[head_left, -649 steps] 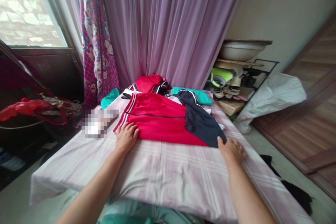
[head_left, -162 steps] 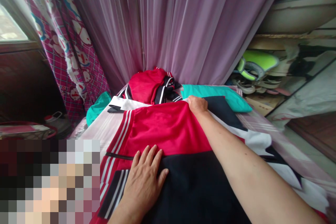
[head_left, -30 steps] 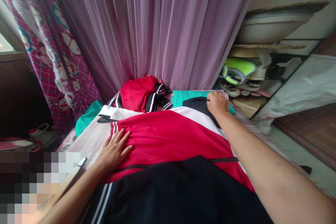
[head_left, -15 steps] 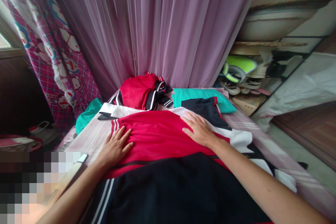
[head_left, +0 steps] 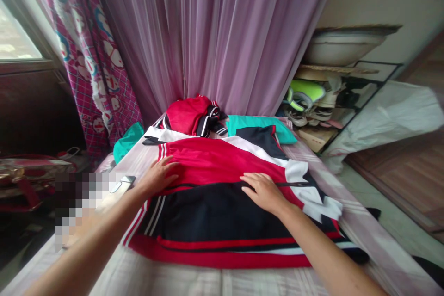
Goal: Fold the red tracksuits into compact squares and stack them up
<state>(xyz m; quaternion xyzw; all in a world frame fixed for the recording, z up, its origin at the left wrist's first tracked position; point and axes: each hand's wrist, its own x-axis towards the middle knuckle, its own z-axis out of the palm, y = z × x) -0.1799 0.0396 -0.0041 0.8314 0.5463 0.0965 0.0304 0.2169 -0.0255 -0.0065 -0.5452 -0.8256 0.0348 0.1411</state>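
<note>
From the head camera, you have the red, black and white clothing [head_left: 218,199] laid out at six o'clock on the covered table [head_left: 173,282]. Your left hand [head_left: 157,176], at eight, rests on its striped edge; your right hand [head_left: 263,191], at five, on its front. Both have loosely spread fingers, gripping nothing. Toward three, the rack [head_left: 340,69] holds shoes [head_left: 321,113] and a box [head_left: 314,138], its inside hidden. At two sits a covered basin [head_left: 342,50], contents unseen; at three, a white bag [head_left: 391,118], contents hidden.
</note>
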